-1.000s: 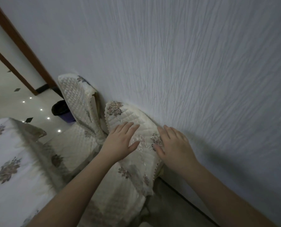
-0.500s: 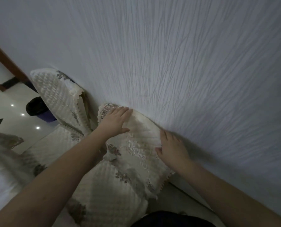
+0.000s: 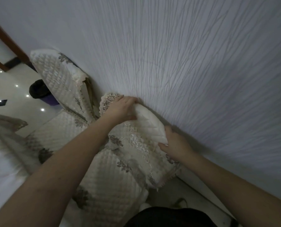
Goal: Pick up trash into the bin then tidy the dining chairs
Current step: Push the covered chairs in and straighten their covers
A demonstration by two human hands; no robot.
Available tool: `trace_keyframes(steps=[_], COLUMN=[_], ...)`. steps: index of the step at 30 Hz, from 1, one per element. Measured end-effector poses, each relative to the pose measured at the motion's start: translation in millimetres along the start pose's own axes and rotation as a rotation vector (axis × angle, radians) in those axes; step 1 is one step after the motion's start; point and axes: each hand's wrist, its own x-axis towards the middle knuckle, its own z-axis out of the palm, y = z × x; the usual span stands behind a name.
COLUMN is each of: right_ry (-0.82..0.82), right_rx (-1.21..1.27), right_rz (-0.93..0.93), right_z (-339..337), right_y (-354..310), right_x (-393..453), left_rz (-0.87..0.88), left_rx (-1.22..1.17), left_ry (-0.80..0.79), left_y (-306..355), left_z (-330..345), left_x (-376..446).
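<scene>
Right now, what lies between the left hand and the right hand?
In the head view, the quilted top of the near chair's back lies between the left hand and the right hand, which grip it.

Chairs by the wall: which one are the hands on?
The nearer chair: left hand and right hand grip its quilted back. The farther chair stands untouched.

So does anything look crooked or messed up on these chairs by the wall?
Yes. The near chair's quilted cover is bunched at the backrest top, where the left hand and right hand grip it. The far chair's cover gapes at its edge.
</scene>
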Motion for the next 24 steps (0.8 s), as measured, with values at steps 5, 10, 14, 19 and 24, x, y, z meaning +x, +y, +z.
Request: trace_keyframes(steps=[5,10,14,19,24], right_ry=[-0.030,-0.002,-0.013,-0.056,-0.089], right_rx=[-0.007,-0.067,-0.095,-0.090,-0.115], right_rz=[-0.056,-0.113,-0.130,-0.197,-0.233], right_z=[4.6,16.9,28.4,42.1,55.5], right_y=[-9.7,-28.0,-43.8,-65.3,-86.7], right_x=[4.2,8.0,10.6,11.3,17.7], left_rz=[-0.050,-0.094,-0.136,-0.199,-0.274], left_rx=[0.023,0.053,0.042,0.047,0.034], left_ry=[-0.029,0.002,0.010,0.016,-0.015], left_y=[-7.2,-26.1,-37.8,-55.8,-68.9], left_z=[-0.5,-3.2,-4.7,-8.2,-16.8], left_x=[-11.9,-35.6,-56.7,-86.1,-109.9])
